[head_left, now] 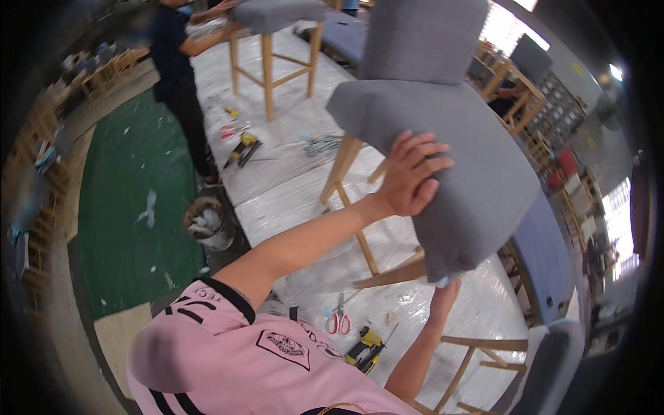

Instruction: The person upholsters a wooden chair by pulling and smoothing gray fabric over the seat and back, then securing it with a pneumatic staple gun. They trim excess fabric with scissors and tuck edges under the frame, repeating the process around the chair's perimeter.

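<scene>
A grey upholstered chair point(477, 159) with wooden legs stands tilted on the plastic-covered worktable point(270, 187). My left hand point(413, 176) lies spread on the side of its grey seat, fingers stretched out. Below the seat's near corner, my right hand point(445, 299) is closed at the fabric edge. A small light-blue bit point(443, 281) shows at its fingertips, which are partly hidden, so what they pinch is unclear. Red-handled scissors point(339, 322) and a yellow-and-black staple gun point(365, 348) lie on the table between my body and the chair.
Another grey stool point(277, 41) stands at the far end, a person point(181, 76) in dark clothes touching it. A second staple gun point(242, 148) and a cord bundle point(323, 145) lie on the table. A bucket point(211, 223) stands left; another wooden frame point(484, 344) is lower right.
</scene>
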A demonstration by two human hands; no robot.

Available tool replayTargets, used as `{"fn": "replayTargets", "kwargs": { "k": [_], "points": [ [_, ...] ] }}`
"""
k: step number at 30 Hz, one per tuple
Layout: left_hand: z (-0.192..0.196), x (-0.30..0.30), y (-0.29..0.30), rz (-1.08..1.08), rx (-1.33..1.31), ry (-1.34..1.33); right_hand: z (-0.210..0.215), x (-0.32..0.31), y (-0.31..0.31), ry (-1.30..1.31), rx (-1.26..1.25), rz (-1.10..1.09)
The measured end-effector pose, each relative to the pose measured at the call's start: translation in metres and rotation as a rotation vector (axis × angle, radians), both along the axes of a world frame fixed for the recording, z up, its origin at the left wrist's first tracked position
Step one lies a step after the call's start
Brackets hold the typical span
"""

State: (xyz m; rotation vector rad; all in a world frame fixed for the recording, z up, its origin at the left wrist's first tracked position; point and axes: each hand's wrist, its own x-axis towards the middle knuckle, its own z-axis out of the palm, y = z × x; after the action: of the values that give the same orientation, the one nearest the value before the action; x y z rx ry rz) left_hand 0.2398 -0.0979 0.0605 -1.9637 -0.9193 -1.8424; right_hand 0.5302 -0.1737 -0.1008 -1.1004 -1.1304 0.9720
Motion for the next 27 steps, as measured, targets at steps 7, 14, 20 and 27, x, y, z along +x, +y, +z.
{"fn": "replayTargets", "kwargs": {
  "k": [7,14,20,27],
  "points": [
    [0.005,-0.033,0.008,-0.050,0.055,-0.017,0.041,-0.125,0.007,0.408,0.085,-0.043],
    [0.010,-0.104,0.026,-0.082,0.091,0.043,-0.038,-0.175,0.007,0.279,0.015,-0.020],
    [-0.004,-0.095,-0.048,-0.087,-0.240,-0.046,0.037,-0.161,-0.030,0.407,-0.026,0.024],
    [-0.056,-0.077,-0.104,-0.160,-0.218,0.227,0.080,-0.158,-0.062,0.287,0.194,-0.272]
  ]
}}
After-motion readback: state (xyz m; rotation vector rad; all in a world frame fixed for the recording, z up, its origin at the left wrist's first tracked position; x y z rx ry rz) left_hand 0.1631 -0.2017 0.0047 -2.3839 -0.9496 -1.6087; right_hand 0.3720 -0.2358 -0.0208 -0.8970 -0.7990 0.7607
